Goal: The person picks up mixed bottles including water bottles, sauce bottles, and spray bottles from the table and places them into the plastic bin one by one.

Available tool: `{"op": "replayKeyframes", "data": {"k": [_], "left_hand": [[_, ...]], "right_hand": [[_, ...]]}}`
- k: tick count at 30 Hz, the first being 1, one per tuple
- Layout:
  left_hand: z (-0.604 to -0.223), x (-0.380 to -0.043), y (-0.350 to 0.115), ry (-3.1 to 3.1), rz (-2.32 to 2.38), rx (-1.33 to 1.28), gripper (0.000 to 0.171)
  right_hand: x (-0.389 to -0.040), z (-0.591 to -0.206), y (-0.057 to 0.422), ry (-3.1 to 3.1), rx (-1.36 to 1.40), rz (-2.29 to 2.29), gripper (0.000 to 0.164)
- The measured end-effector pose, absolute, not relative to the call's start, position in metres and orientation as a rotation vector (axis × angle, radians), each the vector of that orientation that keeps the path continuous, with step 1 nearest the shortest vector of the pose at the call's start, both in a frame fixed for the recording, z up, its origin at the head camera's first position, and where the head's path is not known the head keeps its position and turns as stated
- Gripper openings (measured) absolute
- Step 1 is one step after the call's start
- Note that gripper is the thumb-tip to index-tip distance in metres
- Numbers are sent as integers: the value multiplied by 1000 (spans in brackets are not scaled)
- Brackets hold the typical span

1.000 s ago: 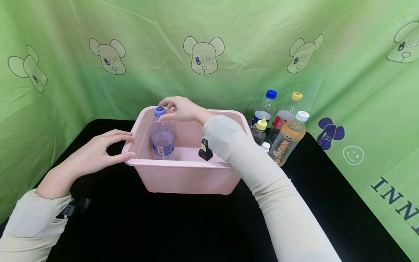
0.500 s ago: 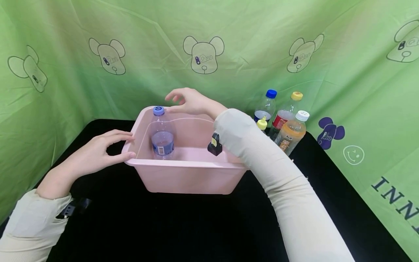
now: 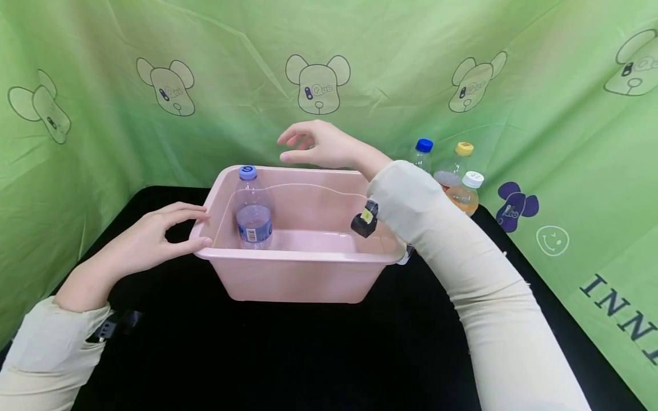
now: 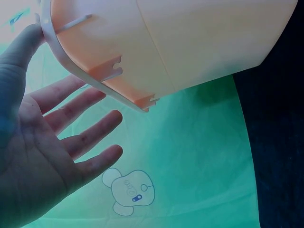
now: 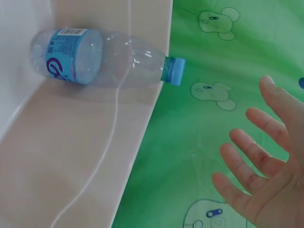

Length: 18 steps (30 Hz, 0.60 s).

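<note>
A clear plastic bottle (image 3: 254,220) with a blue cap and blue label stands upright inside the pink basin (image 3: 295,279), toward its left end. My left hand (image 3: 149,237) rests on the basin's left rim, fingers extended; in the left wrist view its thumb (image 4: 28,42) and fingertips meet the rim. Above the back rim hovers my right hand (image 3: 326,142), fingers loosely bent and nothing held. The right wrist view has the right hand (image 5: 266,166) apart from the bottle (image 5: 104,59), whose blue cap points toward it.
Several bottles stand right of the basin, partly hidden by the right sleeve (image 3: 493,285): one with a blue cap (image 3: 424,145), one with a yellow cap (image 3: 464,149), one with orange liquid (image 3: 464,198). A green printed curtain (image 3: 231,85) hangs behind the black tabletop (image 3: 257,354).
My right hand has let go of the bottle's neck, then lifted and drawn back to the right. The bottle stays standing in the basin. My left hand keeps its place on the rim.
</note>
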State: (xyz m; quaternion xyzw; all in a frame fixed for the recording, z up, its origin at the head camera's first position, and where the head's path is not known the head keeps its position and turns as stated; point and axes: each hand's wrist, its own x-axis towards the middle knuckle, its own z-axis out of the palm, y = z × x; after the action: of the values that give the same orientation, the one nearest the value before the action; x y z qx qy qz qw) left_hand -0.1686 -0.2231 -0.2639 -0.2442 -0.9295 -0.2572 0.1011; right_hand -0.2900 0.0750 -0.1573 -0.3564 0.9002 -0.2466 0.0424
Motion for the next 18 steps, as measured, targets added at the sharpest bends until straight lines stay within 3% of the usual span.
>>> {"op": "replayKeyframes", "data": {"k": [18], "left_hand": [[-265, -168, -225, -2741, -759, -716, 43]], "right_hand": [[-278, -156, 126, 2773, -1064, -858, 35]]}}
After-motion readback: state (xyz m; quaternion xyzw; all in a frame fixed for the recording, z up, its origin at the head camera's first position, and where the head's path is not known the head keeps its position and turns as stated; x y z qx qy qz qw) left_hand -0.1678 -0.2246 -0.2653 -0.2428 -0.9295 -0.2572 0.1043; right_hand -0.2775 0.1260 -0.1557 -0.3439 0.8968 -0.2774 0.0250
